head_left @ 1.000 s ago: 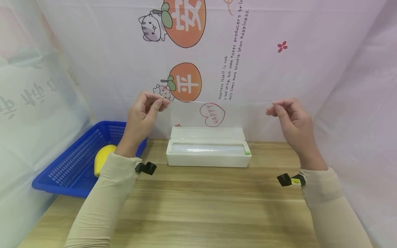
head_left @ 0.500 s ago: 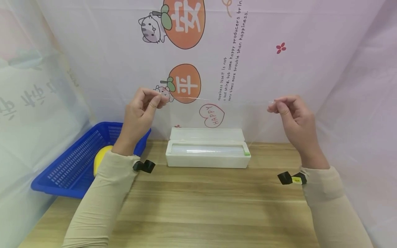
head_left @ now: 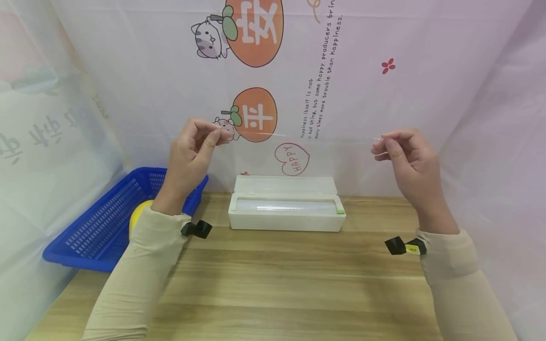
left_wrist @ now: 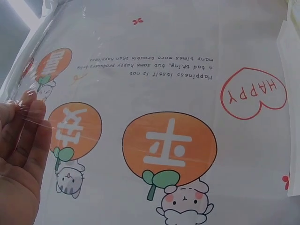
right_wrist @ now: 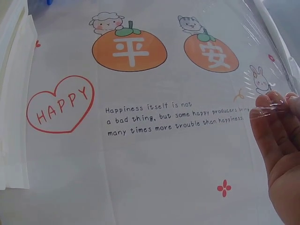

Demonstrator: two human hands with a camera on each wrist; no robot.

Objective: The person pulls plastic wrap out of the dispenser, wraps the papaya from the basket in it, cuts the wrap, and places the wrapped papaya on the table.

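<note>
Right hand point(head_left: 414, 166) shifted slightly outward from left hand point(head_left: 189, 154); both pinch clear film point(head_left: 298, 137) (stretched between), white box point(head_left: 286, 221) unmoved

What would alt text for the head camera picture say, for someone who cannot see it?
A person's left hand and right hand pinch clear film stretched between them, higher than an open white box on a wooden table. A blue basket holding a yellow object stands at the picture's left.
</note>
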